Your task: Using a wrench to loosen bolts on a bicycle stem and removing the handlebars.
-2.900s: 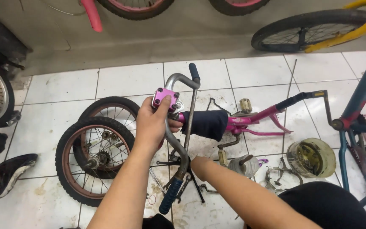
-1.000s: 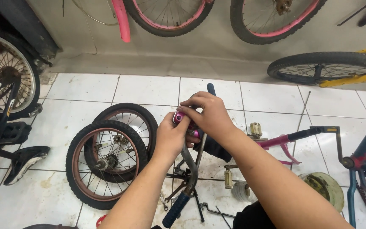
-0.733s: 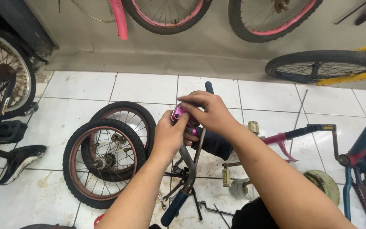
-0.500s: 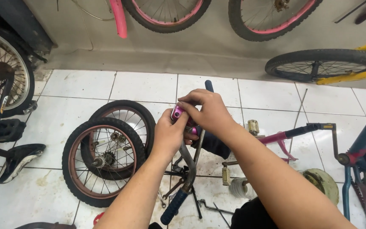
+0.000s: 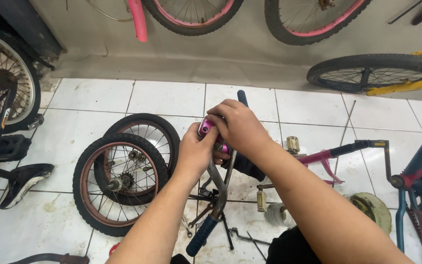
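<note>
Two hands meet at the middle of a small bicycle handlebar (image 5: 219, 183), both closed around a pink stem clamp (image 5: 206, 127) at its centre. Left hand (image 5: 196, 151) grips from the near-left side, thumb and fingers wrapped on the clamp and the bar beneath it. Right hand (image 5: 238, 126) comes over from the right, fingers curled on the top of the clamp; whether they pinch a bolt or only press cannot be told, since the fingertips hide it. Bar runs near-to-far between the forearms: one blue grip (image 5: 202, 236) near, the other dark grip (image 5: 242, 97) showing just past the right knuckles. Judgement: bar is steel tube, stiff, moderate weight, will not flex; the painted clamp looks smooth and could slip under a greasy palm, so the rubber grips or the bare tube beside the clamp give the surer hold. Below and right, a pink bike frame (image 5: 318, 157) lies on the white tiled floor (image 5: 167, 98), with a pedal (image 5: 293, 144) on it. Left of the hands, two small wheels (image 5: 123, 183) lie overlapped on the tiles. Loose tools (image 5: 230, 234) lie near the blue grip. More wheels stand along the far wall.
</note>
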